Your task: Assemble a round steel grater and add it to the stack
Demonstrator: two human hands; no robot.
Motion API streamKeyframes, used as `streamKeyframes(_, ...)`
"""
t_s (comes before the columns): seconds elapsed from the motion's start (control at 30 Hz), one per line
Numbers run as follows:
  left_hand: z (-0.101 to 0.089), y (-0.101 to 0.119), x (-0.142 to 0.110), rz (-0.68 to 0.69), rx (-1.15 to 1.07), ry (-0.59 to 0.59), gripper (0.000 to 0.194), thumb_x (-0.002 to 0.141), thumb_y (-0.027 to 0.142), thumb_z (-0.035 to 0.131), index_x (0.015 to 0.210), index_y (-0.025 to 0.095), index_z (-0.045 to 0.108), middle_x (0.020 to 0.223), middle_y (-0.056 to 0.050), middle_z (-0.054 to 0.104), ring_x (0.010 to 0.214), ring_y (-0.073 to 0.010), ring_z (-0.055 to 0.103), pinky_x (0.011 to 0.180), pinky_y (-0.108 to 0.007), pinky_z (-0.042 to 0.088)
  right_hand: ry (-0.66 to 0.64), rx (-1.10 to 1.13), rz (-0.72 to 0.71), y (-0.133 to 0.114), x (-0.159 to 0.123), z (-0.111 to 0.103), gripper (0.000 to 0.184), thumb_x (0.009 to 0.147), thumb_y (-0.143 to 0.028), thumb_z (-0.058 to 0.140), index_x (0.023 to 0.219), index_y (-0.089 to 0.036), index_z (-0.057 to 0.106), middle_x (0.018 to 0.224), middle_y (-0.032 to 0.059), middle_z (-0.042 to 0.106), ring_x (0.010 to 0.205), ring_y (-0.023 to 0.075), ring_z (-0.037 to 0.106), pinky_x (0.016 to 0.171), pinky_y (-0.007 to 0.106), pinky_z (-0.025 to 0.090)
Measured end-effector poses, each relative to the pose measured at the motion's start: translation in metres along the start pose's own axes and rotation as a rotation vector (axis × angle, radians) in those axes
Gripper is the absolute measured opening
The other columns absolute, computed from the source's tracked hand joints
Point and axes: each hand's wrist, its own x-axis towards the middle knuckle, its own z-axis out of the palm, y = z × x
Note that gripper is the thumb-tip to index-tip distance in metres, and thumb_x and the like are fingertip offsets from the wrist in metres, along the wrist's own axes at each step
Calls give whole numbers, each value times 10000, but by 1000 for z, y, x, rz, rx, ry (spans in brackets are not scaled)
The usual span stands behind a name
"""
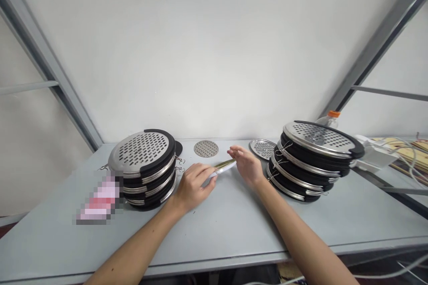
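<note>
My left hand [195,185] is closed on the near left end of a thin, flat thing [225,167] with a gold-coloured top and a white edge, tilted above the table. Its exact kind I cannot make out. At its far right end is my right hand [246,165], fingers stretched out; whether they touch it I cannot tell. Behind the hands a perforated metal disc [206,148] lies flat. A rimmed perforated metal plate [262,148] is partly hidden by the right stack.
Stacks of round, black-edged perforated metal plates with wire hooks stand left [142,153] and right [317,139] on the grey table [214,236]. A pixelated pink item [100,200] lies left. Behind the right stack are an orange-capped bottle [332,118] and a white box with cables [376,153].
</note>
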Motion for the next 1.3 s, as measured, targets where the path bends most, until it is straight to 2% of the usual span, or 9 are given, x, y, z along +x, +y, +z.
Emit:
streamKeyframes(0.13,-2,0,-1,81,-76,-115,157,804,152,524,898,199,641,829,-49,656,758,-180,584,700,-329,487,114,-85,74,19,7,0,359,819,-413,465,906,-147,690,921,106,708,897,228,640,839,366,485)
streamKeyframes(0.23,-4,1,-1,97,-126,-238,129,765,167,542,817,198,656,780,-41,648,710,-178,576,677,-334,479,115,-254,27,26,10,1,332,815,-404,483,867,-147,687,886,101,713,866,220,642,819,359,487)
streamKeyframes(0.37,-4,1,-2,86,-171,-380,147,724,183,571,836,199,664,803,-35,657,730,-184,585,698,-330,475,-31,-525,-69,27,19,8,287,840,-255,445,978,-148,672,1044,106,691,991,214,618,897,367,459)
streamKeyframes(0.53,-3,-4,-3,36,-202,-494,155,694,192,608,842,202,655,835,-33,663,786,-198,594,738,-325,474,-308,-800,-236,36,34,21,446,797,-56,399,1197,-121,585,1242,121,599,1183,206,517,1048,384,351)
streamKeyframes(0.67,-1,-10,-4,14,-180,-504,163,707,216,621,866,203,656,851,-35,664,816,-203,597,771,-332,469,-387,-884,-297,44,34,24,422,850,-83,371,1220,-129,568,1294,110,564,1260,205,449,1093,423,292)
streamKeyframes(0.83,3,-13,-5,5,-159,-516,194,703,227,632,894,206,661,872,-37,665,837,-206,602,800,-339,473,-421,-947,-322,37,28,21,319,901,-172,399,1155,-149,591,1223,97,613,1180,190,521,1102,407,269)
streamKeyframes(1.03,-2,-13,0,-18,-133,-510,183,714,220,621,890,198,663,868,-42,663,847,-209,599,814,-342,467,-349,-1090,-303,22,27,14,315,934,-276,388,1102,-139,616,1019,109,677,1017,217,579,942,340,393)
streamKeyframes(1.13,-7,-12,2,-25,-123,-503,201,710,221,628,907,199,660,887,-39,660,864,-208,592,828,-341,460,-332,-1134,-256,21,28,9,308,920,-245,405,1096,-141,635,1012,117,678,988,224,585,883,313,404)
streamKeyframes(1.3,-8,-9,2,-35,-112,-502,266,698,265,661,959,211,660,947,-47,643,919,-226,582,886,-366,448,-314,-1110,-212,25,30,-1,283,865,-141,450,1053,-164,660,1024,95,674,999,205,574,886,280,395)
